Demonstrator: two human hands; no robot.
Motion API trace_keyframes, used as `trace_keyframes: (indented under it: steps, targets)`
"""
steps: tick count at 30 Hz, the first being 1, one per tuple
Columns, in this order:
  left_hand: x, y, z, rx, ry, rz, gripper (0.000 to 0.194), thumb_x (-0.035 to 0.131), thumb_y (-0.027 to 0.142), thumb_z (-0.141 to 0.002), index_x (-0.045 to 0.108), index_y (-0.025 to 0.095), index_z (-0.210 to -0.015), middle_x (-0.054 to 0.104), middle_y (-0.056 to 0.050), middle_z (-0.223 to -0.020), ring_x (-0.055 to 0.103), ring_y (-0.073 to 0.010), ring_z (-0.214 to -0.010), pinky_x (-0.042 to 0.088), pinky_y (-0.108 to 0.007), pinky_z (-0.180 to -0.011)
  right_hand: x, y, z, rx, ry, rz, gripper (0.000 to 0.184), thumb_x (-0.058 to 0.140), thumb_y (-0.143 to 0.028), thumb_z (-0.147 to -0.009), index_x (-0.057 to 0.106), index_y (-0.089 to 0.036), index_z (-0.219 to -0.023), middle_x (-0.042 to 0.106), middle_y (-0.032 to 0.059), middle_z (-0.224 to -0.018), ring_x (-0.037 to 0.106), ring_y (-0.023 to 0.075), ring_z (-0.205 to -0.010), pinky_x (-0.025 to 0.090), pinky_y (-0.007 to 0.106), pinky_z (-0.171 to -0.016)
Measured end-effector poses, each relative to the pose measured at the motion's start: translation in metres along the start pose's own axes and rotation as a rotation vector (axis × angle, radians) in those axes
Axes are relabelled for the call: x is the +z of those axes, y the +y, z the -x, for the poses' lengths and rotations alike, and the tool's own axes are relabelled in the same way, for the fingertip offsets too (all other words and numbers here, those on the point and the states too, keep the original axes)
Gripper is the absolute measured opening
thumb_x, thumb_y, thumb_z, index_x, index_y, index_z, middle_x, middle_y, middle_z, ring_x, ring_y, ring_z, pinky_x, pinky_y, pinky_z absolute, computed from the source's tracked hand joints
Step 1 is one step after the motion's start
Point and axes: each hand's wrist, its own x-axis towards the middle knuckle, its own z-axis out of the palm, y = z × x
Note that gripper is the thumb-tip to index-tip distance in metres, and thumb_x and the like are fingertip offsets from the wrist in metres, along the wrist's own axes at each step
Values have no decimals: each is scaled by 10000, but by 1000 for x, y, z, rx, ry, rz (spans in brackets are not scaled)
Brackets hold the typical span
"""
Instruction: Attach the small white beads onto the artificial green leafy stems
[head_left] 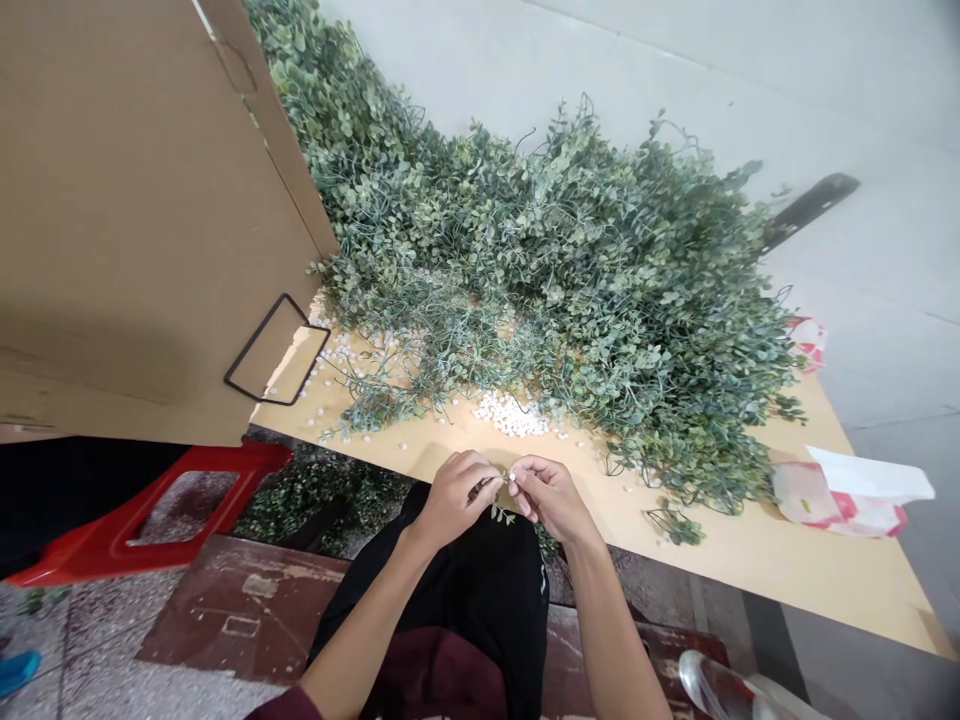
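Pinching sprig [502, 515], white bead [512, 477]; hands [456, 492] at table's near edge [750, 584].

Nothing legible as text, number or sign. On the black trousers [480, 580], along the right thigh, just a small white mark [543, 575], too tiny to make out as lettering or logo. On the red-and-white wrapper [802, 495] at the right end of the desk [806, 560], only red patches, unreadable as print.

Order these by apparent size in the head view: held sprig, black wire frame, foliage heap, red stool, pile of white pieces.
1. foliage heap
2. red stool, visible part
3. black wire frame, by outline
4. pile of white pieces
5. held sprig
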Motion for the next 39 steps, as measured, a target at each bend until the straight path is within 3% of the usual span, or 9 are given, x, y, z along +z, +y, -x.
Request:
trace_keyframes:
  steps: [29, 39]
  targets:
    - [1, 1, -3, 16, 21, -57, 213, 487, 282, -962, 643, 188, -852, 606, -34, -809, 558, -152, -758, 423, -277, -716, -5, 4, -4, -63, -61, -68, 176, 750, -329, -784, 710, -161, -821, 651, 9, -663, 491, 66, -409, 392, 194, -384]
    - [1, 1, -3, 19, 25, -72, 215, 487, 284, -961, 648, 191, -854, 604, -36, -798, 557, -155, -750, 431, -277, -706, -4, 3, -4, -42, -72, -80, 172, 729, -318, -811, 705, -149, -789, 610, -3, -567, 465, 67, -396, 367, 194, -388]
